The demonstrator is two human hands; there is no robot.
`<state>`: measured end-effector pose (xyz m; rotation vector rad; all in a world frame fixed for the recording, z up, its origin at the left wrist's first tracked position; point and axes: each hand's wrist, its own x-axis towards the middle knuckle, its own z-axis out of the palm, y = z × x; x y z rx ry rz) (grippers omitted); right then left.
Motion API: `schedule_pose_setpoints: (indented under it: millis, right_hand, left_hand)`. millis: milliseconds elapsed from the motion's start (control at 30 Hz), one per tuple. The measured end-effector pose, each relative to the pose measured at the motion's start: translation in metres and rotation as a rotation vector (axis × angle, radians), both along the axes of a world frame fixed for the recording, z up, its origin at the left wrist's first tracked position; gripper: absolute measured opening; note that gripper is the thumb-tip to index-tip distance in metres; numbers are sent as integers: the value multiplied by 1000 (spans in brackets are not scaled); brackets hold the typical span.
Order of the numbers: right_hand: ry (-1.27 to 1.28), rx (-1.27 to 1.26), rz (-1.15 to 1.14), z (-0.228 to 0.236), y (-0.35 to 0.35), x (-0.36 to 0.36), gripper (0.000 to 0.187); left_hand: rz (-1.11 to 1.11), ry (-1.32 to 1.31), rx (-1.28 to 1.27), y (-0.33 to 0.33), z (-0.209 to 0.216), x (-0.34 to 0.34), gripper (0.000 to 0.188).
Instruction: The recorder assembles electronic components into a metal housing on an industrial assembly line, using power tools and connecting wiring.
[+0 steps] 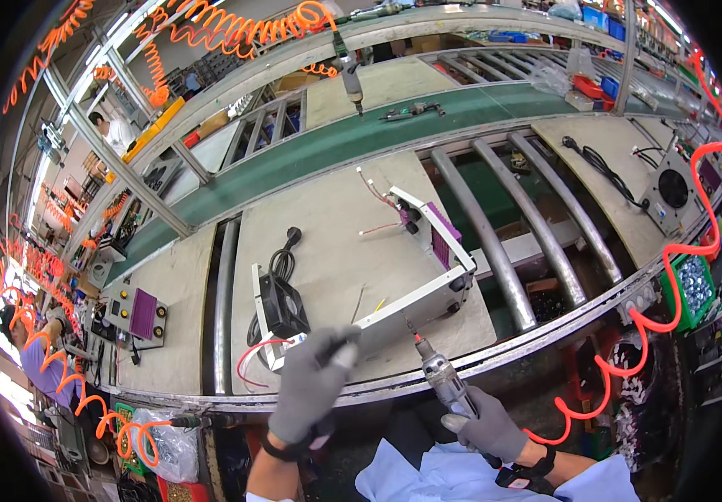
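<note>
My right hand (488, 425), in a grey glove, grips a pneumatic screwdriver (446, 378) whose bit points up at the near edge of a metal chassis (403, 311). My left hand (312, 383), gloved too, hovers over the chassis's near left corner with its fingers curled together; what they hold, if anything, I cannot make out. The chassis lies on a pale board (327, 226), its white frame standing open. A black fan (281, 305) is at its left end and a purple finned panel (443, 238) at its right. A power cord (292, 238) and loose wires stick out.
Steel rollers (494, 243) lie right of the board. Another purple-fronted unit (135, 314) sits to the left, a fan panel (673, 191) far right. Beyond runs a green belt (260, 163); a hanging screwdriver (349, 75) dangles above it. A red coiled hose (628, 368) loops at right.
</note>
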<state>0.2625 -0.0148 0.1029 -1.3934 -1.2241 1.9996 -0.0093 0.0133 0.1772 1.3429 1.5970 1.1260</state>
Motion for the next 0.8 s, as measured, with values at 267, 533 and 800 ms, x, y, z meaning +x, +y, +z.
schedule_pose_setpoints:
  millis: [267,533,800]
  right_hand:
    - [28,-30,16,11,0,-4,42]
    - [46,-77,23,25,2,-2,42]
    - [125,-101,40,17,-2,-2,40]
  left_hand:
    - [-190,-12,-186,101,31,-10,24]
    - [-513,226,-655,152,-3,-5,23]
    - [-572,127,-602,150,-12,-7,22]
